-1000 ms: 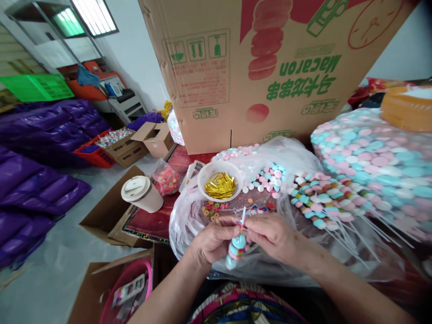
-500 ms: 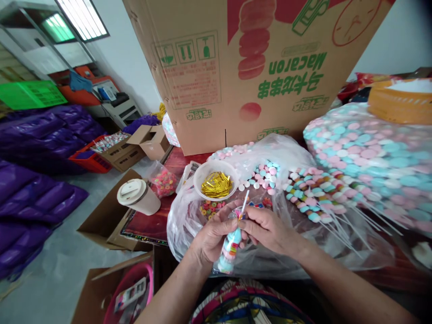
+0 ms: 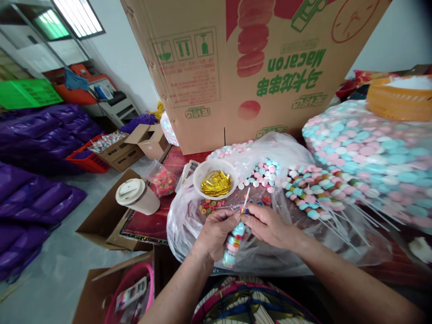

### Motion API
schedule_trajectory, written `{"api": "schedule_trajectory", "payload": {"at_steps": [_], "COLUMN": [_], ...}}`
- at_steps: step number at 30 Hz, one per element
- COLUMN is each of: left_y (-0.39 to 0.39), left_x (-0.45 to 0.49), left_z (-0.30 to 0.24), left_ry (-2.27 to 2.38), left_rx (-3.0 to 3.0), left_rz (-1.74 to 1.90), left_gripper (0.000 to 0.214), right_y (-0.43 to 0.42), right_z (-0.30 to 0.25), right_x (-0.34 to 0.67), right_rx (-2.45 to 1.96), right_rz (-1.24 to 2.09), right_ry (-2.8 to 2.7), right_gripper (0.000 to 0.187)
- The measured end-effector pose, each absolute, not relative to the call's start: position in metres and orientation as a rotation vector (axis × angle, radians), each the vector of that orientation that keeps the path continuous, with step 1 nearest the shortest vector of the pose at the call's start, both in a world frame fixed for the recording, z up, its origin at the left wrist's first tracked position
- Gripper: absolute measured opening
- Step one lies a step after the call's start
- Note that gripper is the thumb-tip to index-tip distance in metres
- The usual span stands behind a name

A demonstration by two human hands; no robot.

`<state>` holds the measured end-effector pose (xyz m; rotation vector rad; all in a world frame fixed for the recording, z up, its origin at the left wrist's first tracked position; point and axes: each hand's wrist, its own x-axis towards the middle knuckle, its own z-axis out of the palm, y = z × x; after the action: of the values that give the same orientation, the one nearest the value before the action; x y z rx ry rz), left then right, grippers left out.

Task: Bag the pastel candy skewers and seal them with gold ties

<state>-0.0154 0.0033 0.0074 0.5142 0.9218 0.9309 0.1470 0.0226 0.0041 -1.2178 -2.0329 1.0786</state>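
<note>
A bagged candy skewer (image 3: 232, 245) of pastel blue and pink pieces hangs tilted between my hands, its white stick pointing up and away. My left hand (image 3: 216, 231) is closed, thumb and fingers pinching the bag's gathered neck from the left. From the other side my right hand (image 3: 272, 226) pinches the same neck, just below the bare stick. A speck of gold shows at the neck, though the fingers cover most of it. Just beyond my hands, a white bowl (image 3: 196, 182) holds gold twist ties (image 3: 216, 183).
Unwrapped candy skewers (image 3: 317, 189) lie to the right, before a big bag of marshmallows (image 3: 367, 148). Loose marshmallows (image 3: 265, 171) and small ring candies (image 3: 211, 206) rest on clear plastic. A large carton (image 3: 236, 90) stands behind; a lidded cup (image 3: 138, 196) is at left.
My left fingers have curled in closer around the bag's neck, and both hands have drawn tighter together there. The skewer has shifted slightly right and upward.
</note>
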Motion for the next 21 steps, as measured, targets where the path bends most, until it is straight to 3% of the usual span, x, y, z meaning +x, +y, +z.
{"api": "schedule_trajectory", "payload": {"at_steps": [8,13,21], "left_y": [0.006,0.012,0.005], "left_x": [-0.027,-0.028,-0.011], "left_z": [0.012,0.009,0.012], "left_ry": [0.863,0.85,0.939], "left_rx": [0.555,0.537,0.538], "left_rz": [0.876,0.805,0.987], "left_gripper": [0.034,0.038,0.034], "right_y": [0.01,0.003,0.001], "right_z": [0.002,0.0,-0.005], "right_x": [0.13,0.126,0.127], "right_rx": [-1.102,-1.091,-1.182], "right_rz": [0.754,0.43,0.106], "right_ry": [-1.787,-2.027,-2.242], "right_gripper": [0.024,0.026,0.031]}}
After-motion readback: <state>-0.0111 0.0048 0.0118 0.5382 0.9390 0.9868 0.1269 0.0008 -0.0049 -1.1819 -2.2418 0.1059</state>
